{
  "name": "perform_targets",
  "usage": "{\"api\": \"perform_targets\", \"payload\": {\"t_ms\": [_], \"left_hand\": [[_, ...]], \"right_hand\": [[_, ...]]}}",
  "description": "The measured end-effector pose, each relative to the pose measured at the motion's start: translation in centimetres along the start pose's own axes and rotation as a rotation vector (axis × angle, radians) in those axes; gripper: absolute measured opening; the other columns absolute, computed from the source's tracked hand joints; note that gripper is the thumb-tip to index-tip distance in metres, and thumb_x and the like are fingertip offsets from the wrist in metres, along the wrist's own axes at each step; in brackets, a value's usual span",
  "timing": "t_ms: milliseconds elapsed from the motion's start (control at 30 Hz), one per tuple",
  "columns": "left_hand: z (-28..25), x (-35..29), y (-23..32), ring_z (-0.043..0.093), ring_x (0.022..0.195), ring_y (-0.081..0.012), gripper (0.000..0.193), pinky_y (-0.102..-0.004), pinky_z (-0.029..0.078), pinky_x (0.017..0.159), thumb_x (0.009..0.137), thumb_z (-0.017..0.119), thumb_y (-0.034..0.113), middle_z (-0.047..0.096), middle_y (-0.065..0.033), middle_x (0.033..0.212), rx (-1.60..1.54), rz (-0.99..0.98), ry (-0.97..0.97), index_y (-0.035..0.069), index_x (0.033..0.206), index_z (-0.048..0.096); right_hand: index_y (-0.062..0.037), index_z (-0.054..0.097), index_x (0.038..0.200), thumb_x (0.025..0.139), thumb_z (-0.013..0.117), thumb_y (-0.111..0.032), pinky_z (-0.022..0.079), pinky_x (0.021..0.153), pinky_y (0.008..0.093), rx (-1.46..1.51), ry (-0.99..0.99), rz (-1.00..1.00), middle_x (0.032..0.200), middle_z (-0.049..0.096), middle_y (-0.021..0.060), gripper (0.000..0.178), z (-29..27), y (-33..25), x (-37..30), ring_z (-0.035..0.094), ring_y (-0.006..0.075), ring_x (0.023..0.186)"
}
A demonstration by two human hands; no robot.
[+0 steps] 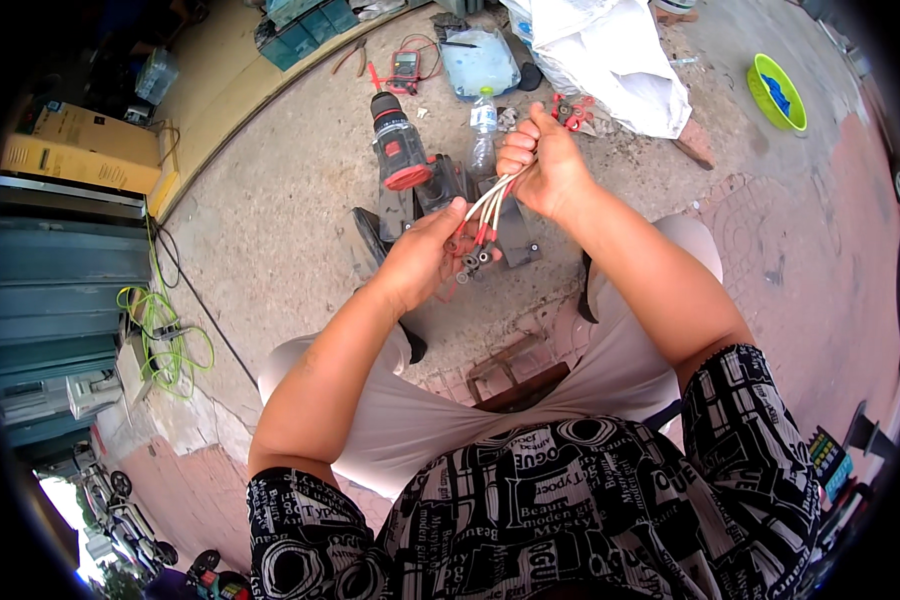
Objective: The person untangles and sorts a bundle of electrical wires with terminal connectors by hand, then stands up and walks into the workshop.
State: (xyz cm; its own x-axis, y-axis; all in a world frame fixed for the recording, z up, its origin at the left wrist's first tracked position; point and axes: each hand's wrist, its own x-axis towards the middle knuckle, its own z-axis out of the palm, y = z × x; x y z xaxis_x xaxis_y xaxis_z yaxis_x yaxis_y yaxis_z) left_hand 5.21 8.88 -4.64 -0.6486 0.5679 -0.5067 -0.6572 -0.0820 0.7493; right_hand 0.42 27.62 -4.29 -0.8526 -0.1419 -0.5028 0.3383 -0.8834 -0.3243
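Note:
Several short white cables (490, 207) with red sleeves and metal ring terminals (483, 257) run between my two hands. My right hand (550, 165) is closed in a fist around their far part. Red-sleeved ends (573, 113) show just beyond that fist. At the near end, my left hand (425, 252) grips the bundle with its thumb along the cables; its other fingers are partly hidden beneath them. Below and behind the cables, dark block-shaped parts (518, 240) rest on the ground, half covered by my hands. A cordless drill (400, 145) with a red base stands beyond my left hand.
A clear bottle (483, 130) stands past the cables. Farther off lie a red multimeter (405, 70), pliers (350, 58), a plastic tub (480, 65) and a white sack (610, 60). A green basin (776, 92) sits far right. Green cord (160, 335) lies coiled at left.

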Motion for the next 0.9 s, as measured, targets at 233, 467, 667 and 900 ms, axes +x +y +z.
{"api": "perform_targets", "payload": {"t_ms": [233,467,667,900], "left_hand": [[0.2,-0.5,0.1,0.062,0.090,-0.0237,0.039,-0.0355,0.051,0.079,0.097,0.045,0.034,0.060,-0.0089,0.099,0.021,0.003,-0.004,0.001,0.116,0.053],[-0.1,-0.5,-0.1,0.062,0.089,-0.0231,0.037,-0.0330,0.051,0.078,0.096,0.048,0.031,0.061,-0.0098,0.100,0.037,-0.009,-0.029,0.001,0.116,0.053],[0.5,-0.7,0.2,0.063,0.088,-0.0219,0.037,-0.0318,0.051,0.076,0.096,0.049,0.033,0.063,-0.0119,0.101,0.042,-0.045,-0.051,0.001,0.114,0.054],[0.6,-0.9,0.3,0.062,0.083,-0.0197,0.037,-0.0293,0.051,0.073,0.096,0.048,0.034,0.061,-0.0074,0.094,0.086,-0.101,-0.049,0.002,0.113,0.055]], "right_hand": [[-0.0160,0.030,0.066,0.099,0.035,-0.042,0.026,0.049,0.0271,-0.058,0.010,-0.047,0.058,0.027,-0.0035,0.043,-0.6,0.2,0.0,0.026,0.0115,0.051],[-0.0160,0.032,0.066,0.099,0.036,-0.041,0.029,0.050,0.0275,-0.122,0.017,-0.077,0.059,0.029,-0.0029,0.041,-0.4,0.6,0.0,0.028,0.0119,0.051],[-0.0151,0.033,0.068,0.098,0.040,-0.042,0.031,0.050,0.0284,-0.205,0.034,-0.100,0.059,0.031,-0.0024,0.040,-0.5,0.8,0.0,0.031,0.0122,0.051],[-0.0146,0.032,0.069,0.097,0.041,-0.042,0.031,0.049,0.0282,-0.231,0.049,-0.097,0.060,0.031,-0.0025,0.040,-0.5,1.1,0.2,0.031,0.0116,0.051]]}}
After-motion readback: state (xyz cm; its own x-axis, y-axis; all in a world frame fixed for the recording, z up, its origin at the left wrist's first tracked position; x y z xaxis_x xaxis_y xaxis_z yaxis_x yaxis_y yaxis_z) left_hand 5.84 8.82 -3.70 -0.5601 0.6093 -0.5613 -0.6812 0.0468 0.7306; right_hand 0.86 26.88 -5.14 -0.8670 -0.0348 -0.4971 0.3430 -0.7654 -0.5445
